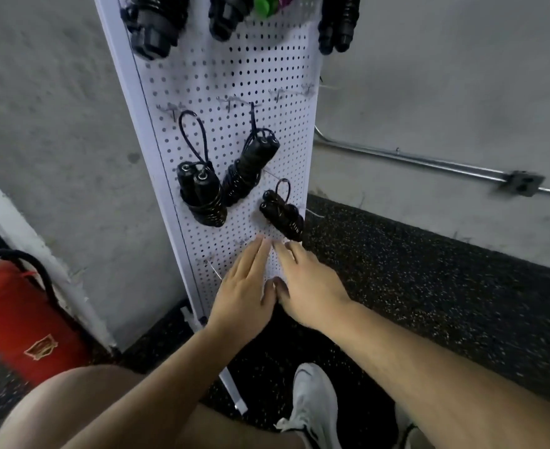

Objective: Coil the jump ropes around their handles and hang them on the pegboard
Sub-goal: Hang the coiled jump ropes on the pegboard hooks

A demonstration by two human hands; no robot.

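Both my hands are flat and empty, fingers spread wide against the lower part of the white pegboard (222, 79). The left hand (244, 286) and right hand (309, 286) sit side by side, thumbs nearly touching. Just above the right fingertips, by the board's right edge, hangs the lowest coiled jump rope (281, 215), its long axis tilted down to the right, loop up on a peg. My right hand is nearer to it. Two more bundles, the left one (202, 196) and the middle one (251, 166), hang higher. All are black: ribbed coils over smooth handles, on perforated metal. That lowest rope looks hung; I'd say it's done.
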